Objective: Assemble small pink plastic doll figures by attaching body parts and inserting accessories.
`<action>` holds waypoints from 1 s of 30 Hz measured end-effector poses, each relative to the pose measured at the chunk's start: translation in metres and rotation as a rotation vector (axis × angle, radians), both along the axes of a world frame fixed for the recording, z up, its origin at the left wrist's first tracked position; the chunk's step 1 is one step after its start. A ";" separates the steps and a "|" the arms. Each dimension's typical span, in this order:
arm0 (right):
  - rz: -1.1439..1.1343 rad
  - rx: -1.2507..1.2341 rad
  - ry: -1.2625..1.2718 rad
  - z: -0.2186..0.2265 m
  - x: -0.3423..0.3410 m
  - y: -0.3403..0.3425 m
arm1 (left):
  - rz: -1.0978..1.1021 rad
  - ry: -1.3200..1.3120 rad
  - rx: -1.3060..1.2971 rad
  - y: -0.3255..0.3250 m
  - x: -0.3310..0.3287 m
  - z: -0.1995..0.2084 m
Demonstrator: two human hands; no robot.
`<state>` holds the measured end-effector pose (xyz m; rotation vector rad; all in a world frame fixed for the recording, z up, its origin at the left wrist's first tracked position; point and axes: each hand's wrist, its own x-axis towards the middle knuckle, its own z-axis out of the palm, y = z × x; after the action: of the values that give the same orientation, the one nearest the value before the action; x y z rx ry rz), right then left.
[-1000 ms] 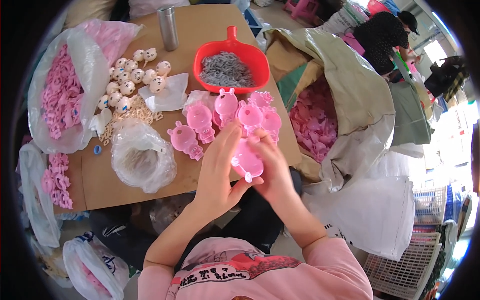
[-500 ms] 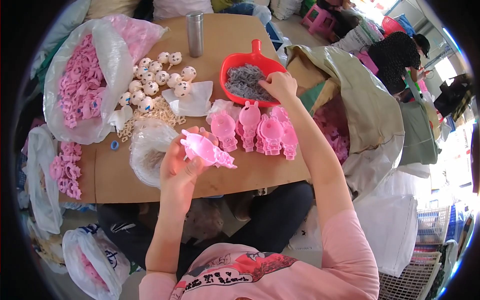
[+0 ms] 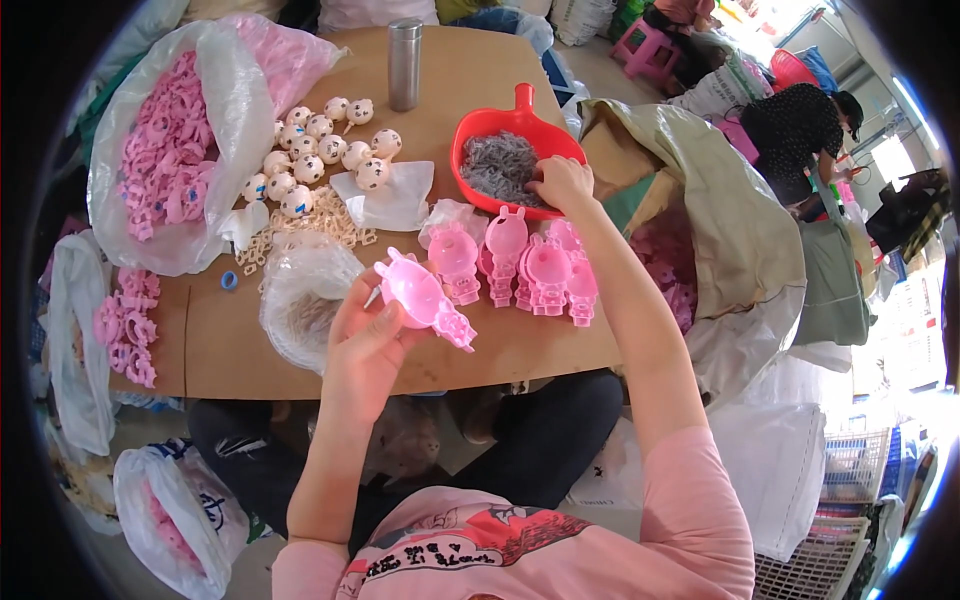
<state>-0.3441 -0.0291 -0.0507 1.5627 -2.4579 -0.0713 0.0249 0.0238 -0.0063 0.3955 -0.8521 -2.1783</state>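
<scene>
A brown table (image 3: 460,70) fills the middle of the view, and a big beige sack (image 3: 745,200) slumps open along its right side, with pink pieces inside. At the table's left end a large translucent bag (image 3: 240,105) gapes, heaped with small pink parts. Next in size, a red dustpan (image 3: 524,97) lies toward the right edge, its handle pointing away from the person, and a crumpled clear bag (image 3: 308,268) sits at the near side.

The left hand (image 3: 370,335) is just beside that clear bag, thumb and fingers pinching a pink animal-shaped shell (image 3: 418,290) above the near part of the table, its hollow side up (two little ears point toward the upper left). The right hand (image 3: 563,183) reaches over the dustpan's rim, fingers curled down at the grey pieces (image 3: 497,163); whether it grips one I cannot tell.

Between dustpan and person stand more pink shells (image 3: 505,240), close together. A steel flask (image 3: 405,68) stands farther back. Smaller are the pale spotted balls (image 3: 330,150), then the cream links (image 3: 320,220) and a blue ring (image 3: 229,280).
</scene>
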 end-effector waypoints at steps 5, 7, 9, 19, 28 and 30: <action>0.038 -0.210 -0.346 0.006 -0.006 0.008 | -0.035 0.018 0.016 0.002 0.004 0.009; 0.057 -0.443 -0.529 0.005 -0.010 0.014 | -0.013 0.014 0.024 0.002 0.005 0.012; 0.071 -0.555 -0.621 0.016 0.003 0.022 | -0.028 0.003 0.028 0.000 0.007 0.012; 0.204 -0.620 -1.670 0.073 0.133 0.114 | -0.246 0.112 0.220 -0.004 -0.011 0.000; 0.200 -0.586 -1.675 0.070 0.166 0.144 | 0.396 -0.592 -1.032 0.016 -0.026 0.011; 0.212 -0.590 -1.587 0.072 0.173 0.147 | 0.470 -0.429 -0.748 0.024 -0.033 0.010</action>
<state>-0.1708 0.1183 0.0211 1.7507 -2.4687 2.4638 -0.0077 0.0481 0.0033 0.6069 -1.5457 -1.2386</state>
